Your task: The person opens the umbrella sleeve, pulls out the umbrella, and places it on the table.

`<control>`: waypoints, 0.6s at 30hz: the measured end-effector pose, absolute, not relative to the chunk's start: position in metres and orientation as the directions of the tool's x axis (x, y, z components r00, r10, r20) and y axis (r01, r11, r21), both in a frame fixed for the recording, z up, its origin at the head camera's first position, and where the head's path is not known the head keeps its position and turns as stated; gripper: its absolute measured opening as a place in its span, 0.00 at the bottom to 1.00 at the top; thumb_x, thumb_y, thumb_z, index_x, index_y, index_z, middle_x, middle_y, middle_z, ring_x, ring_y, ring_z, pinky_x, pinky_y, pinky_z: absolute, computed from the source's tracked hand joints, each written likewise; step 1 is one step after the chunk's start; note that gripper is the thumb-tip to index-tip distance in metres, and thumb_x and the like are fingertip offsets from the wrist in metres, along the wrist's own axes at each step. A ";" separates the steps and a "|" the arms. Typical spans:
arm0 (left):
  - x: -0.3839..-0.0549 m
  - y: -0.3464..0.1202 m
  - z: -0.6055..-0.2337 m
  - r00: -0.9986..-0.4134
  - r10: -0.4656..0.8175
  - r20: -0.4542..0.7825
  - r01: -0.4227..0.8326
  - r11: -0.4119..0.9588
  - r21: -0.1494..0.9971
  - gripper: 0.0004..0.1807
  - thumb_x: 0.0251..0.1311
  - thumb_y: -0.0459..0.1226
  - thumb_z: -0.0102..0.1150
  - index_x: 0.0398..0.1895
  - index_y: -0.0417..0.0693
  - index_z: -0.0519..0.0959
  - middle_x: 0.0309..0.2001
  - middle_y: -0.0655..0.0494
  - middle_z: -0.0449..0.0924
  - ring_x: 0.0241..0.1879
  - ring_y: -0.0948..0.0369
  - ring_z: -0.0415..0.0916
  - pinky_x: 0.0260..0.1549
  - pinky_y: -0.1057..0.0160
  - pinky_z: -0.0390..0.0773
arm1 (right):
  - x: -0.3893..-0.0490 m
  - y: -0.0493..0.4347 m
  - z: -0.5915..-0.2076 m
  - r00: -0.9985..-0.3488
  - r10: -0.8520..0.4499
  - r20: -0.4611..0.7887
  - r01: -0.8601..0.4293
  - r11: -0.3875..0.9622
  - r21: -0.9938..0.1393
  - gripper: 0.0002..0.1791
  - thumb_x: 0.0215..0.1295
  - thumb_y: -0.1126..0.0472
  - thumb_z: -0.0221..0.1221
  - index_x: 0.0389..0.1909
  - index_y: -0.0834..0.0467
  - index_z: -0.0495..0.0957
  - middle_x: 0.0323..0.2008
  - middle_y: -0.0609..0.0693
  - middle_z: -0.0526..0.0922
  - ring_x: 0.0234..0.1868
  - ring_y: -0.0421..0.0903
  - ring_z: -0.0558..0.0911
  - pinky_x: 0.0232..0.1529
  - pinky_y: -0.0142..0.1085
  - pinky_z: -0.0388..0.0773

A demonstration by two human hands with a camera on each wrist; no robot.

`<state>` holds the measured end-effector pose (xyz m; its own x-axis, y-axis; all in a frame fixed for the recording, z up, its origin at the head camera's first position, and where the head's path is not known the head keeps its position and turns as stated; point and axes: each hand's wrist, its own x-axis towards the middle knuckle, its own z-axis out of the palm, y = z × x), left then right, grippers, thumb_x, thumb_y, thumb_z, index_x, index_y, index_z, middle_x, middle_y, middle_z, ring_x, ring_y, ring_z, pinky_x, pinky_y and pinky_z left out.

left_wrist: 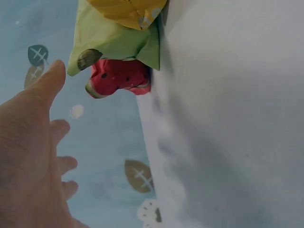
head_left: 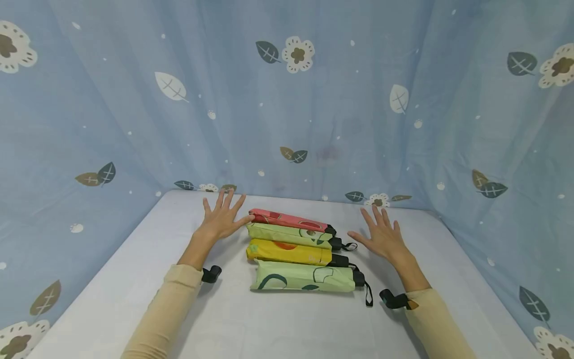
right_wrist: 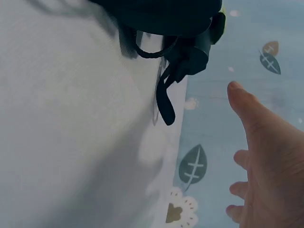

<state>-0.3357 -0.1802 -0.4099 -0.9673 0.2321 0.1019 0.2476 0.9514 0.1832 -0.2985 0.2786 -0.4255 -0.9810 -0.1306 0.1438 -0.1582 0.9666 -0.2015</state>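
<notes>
Several folded umbrellas lie side by side on the white table, handles to the right. Farthest back is a red watermelon-print umbrella (head_left: 287, 221), followed by a light green avocado-print umbrella (head_left: 289, 234) and a yellow umbrella (head_left: 287, 252). Nearest the front is a larger pale green umbrella (head_left: 309, 277) with a black wrist strap (head_left: 368, 294). My left hand (head_left: 219, 221), fingers spread, is by the left end of the red umbrella, its thumb overlapping that end in the head view. My right hand (head_left: 382, 237) is also spread, just right of the handles, holding nothing.
The white table (head_left: 224, 319) meets a blue curtain (head_left: 287, 124) printed with leaves and flowers at the back and both sides. A black wrist camera (head_left: 212, 274) sticks out from the left wrist, and another wrist camera (head_left: 393, 299) from the right.
</notes>
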 end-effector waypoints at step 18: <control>-0.370 -0.172 -0.405 -0.869 0.494 0.016 0.452 0.783 0.427 0.40 0.68 0.55 0.54 0.77 0.49 0.56 0.74 0.37 0.57 0.71 0.38 0.58 0.65 0.33 0.60 | -0.324 0.261 -0.434 -0.961 -0.246 0.125 -0.274 0.904 -0.327 0.45 0.67 0.35 0.54 0.77 0.54 0.53 0.71 0.67 0.62 0.68 0.69 0.66 0.59 0.70 0.64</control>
